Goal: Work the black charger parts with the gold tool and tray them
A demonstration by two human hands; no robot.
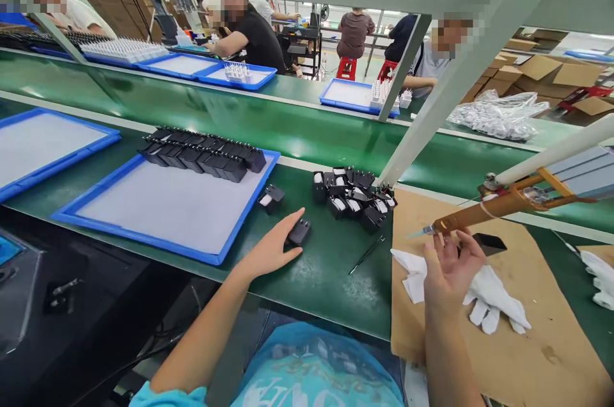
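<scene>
My left hand [268,247] is on the green bench, thumb and forefinger spread on either side of a black plug adapter [300,232] with two metal pins. Its other fingers are hidden. Just behind sits another adapter [271,198] with a white part showing inside. My right hand [451,266] is palm up, fingers apart and loosely bent, just under the brown barrel of a glue dispenser [465,216] with a thin blue nozzle. Whether the fingertips touch the barrel I cannot tell. A black housing piece [489,244] lies beside that hand on the cardboard [542,279].
A heap of black adapters [355,196] stands mid-bench, with tweezers [367,255] in front. White gloves [499,298] lie on the cardboard. Left, a blue-rimmed tray [163,208] bears rows of adapters [206,152]. A slanted metal post [446,80] rises behind. Co-workers [254,32] sit across.
</scene>
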